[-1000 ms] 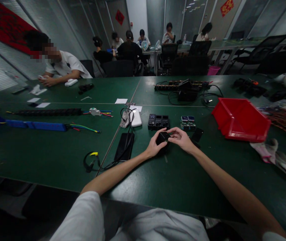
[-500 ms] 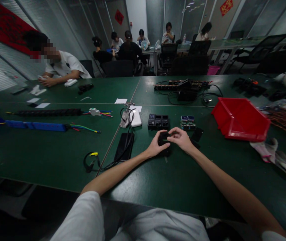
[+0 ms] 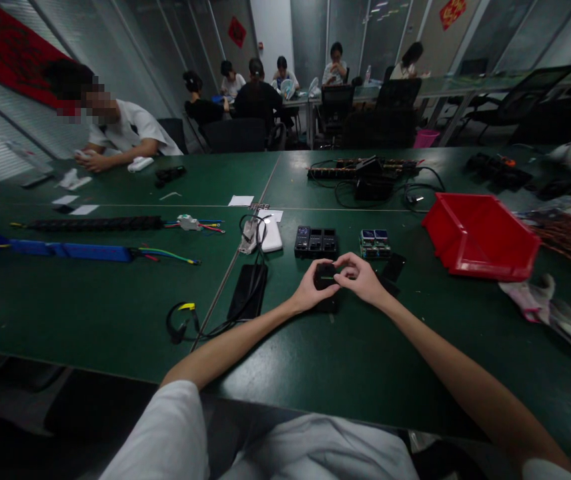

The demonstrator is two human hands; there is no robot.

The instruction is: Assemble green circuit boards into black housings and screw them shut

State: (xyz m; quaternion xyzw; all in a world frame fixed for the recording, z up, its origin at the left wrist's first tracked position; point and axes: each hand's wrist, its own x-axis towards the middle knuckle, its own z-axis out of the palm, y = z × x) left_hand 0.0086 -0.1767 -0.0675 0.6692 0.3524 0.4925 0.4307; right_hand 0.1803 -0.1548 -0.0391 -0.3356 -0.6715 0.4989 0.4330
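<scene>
My left hand (image 3: pixel 310 288) is wrapped round a small black housing (image 3: pixel 324 275) with a thin green edge showing in it. From the other side my right hand (image 3: pixel 359 280) pinches at the same housing; its fingertips partly hide it. Just beyond, a row of black modules (image 3: pixel 316 242) stands on the green table (image 3: pixel 285 373). To their right sits a group of small circuit boards with screens (image 3: pixel 374 243). Flat black pieces (image 3: pixel 393 268) lie beside my right hand.
A red bin (image 3: pixel 480 240) stands at the right, near a glove (image 3: pixel 540 303). Left of my hands lie a black phone-like slab (image 3: pixel 247 292), looped cables and a white power bank (image 3: pixel 271 235). Blue and black cable strips (image 3: pixel 93 249) stretch further left. A co-worker (image 3: pixel 130 130) sits across the table.
The black housing has been tilted, so its green edge now shows instead of its flat top. My fingers have shifted slightly round it; the things on the table are unmoved.
</scene>
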